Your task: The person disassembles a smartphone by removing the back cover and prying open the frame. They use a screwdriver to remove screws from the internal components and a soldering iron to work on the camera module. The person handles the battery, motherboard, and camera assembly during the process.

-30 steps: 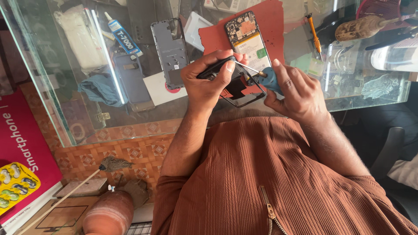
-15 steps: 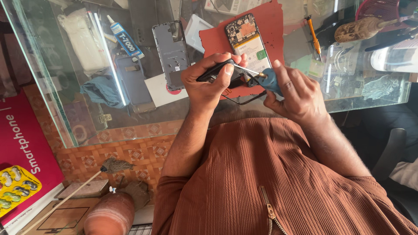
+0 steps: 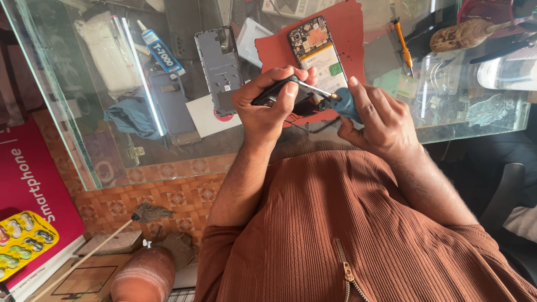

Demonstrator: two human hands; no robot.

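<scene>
Two hands work above the glass table [image 3: 84,140]. My left hand [image 3: 268,106] clasps a dark phone part [image 3: 279,95], its long axis lying left to right. My right hand [image 3: 380,120] grips a blue-handled screwdriver [image 3: 335,99], tip pointing left into it. I judge a screw is being worked; next calls for steady, square pressure.

Glass counter [image 3: 100,162] with greenish edges lit by bright daylight, tiled floor [image 3: 168,196] in orange and brown patterns below, red box [image 3: 28,190] at the left, dark chair [image 3: 503,196] at the right, wooden board [image 3: 84,277] lying on the floor
</scene>
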